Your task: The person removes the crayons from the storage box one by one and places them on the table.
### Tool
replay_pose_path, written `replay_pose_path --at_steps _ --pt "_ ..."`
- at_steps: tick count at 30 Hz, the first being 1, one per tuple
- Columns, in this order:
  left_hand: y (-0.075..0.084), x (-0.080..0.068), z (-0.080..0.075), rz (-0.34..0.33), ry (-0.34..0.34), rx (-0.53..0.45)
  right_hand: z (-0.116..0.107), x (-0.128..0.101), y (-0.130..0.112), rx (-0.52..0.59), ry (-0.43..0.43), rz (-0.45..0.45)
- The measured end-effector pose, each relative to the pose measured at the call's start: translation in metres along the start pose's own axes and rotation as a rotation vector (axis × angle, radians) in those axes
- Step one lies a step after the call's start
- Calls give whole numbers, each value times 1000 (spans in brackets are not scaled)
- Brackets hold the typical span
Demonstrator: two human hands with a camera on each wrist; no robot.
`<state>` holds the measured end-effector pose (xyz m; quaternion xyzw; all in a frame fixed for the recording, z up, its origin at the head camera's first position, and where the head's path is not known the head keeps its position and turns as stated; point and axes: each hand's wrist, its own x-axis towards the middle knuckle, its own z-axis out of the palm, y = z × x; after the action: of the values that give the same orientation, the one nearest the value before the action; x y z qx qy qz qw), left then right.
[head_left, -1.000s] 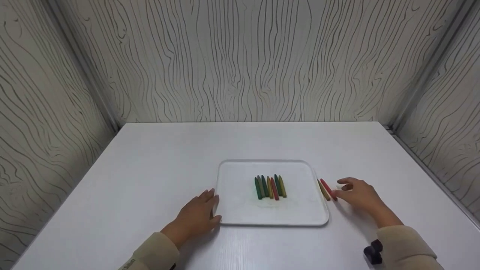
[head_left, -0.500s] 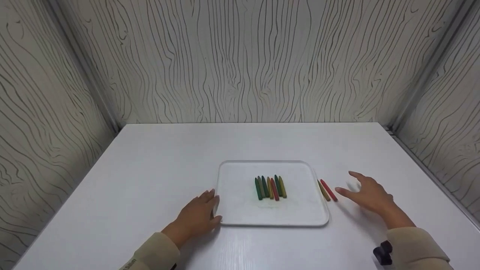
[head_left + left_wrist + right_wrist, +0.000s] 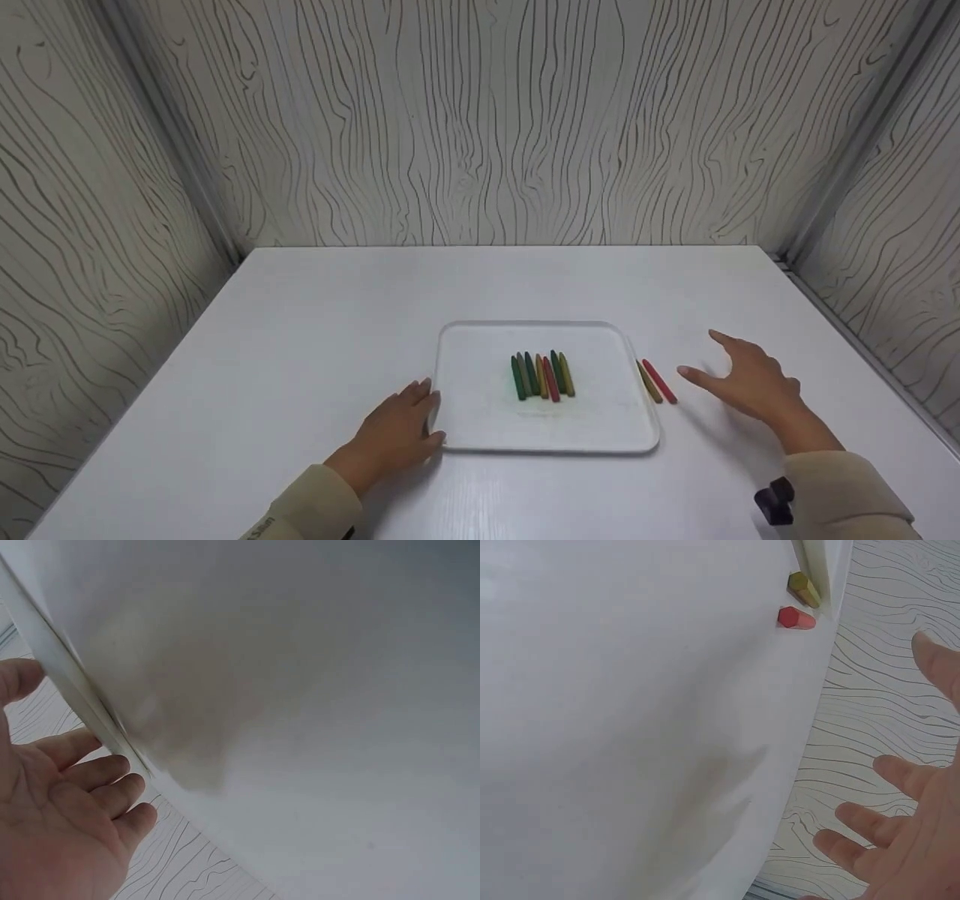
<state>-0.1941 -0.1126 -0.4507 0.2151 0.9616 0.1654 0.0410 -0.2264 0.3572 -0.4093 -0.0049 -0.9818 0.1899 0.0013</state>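
Note:
Several green, yellowish and red crayons (image 3: 540, 375) lie side by side on a white rectangular tray (image 3: 480, 431). Against the tray's left edge my left hand (image 3: 394, 435) rests, its thumb by the near corner; the left wrist view shows the relaxed fingertips (image 3: 112, 766) right at the rim. Outside the tray's right edge lie a red crayon (image 3: 660, 382) and an olive-yellow crayon (image 3: 649, 381), nearly parallel. My right hand (image 3: 750, 382) is held over the table to the right of these two, fingers and thumb spread, holding nothing.
All of this is on a white table (image 3: 337, 300). Walls with a dark wood-grain line pattern enclose it at the back (image 3: 480, 135) and both sides. A small black object (image 3: 775, 501) shows at the right sleeve.
My right hand has let go of the red crayon beside the tray and moved away to the right and back, its fingers spreading. My left hand stays at the tray's edge.

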Motion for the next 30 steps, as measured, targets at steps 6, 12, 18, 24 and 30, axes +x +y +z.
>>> replay_pose_path --at_steps 6,12,18,24,30 --pt "0 0 1 0 4 3 -4 2 -9 -3 22 -15" --pt "-1 1 1 -3 12 15 -8 5 -16 12 33 -30" --pt "0 1 0 -2 11 14 -8 8 -27 15 46 -49" --pt "0 0 1 14 22 24 -4 11 -38 20 51 -64" --pt "0 1 2 12 39 18 2 15 -50 12 49 -71"
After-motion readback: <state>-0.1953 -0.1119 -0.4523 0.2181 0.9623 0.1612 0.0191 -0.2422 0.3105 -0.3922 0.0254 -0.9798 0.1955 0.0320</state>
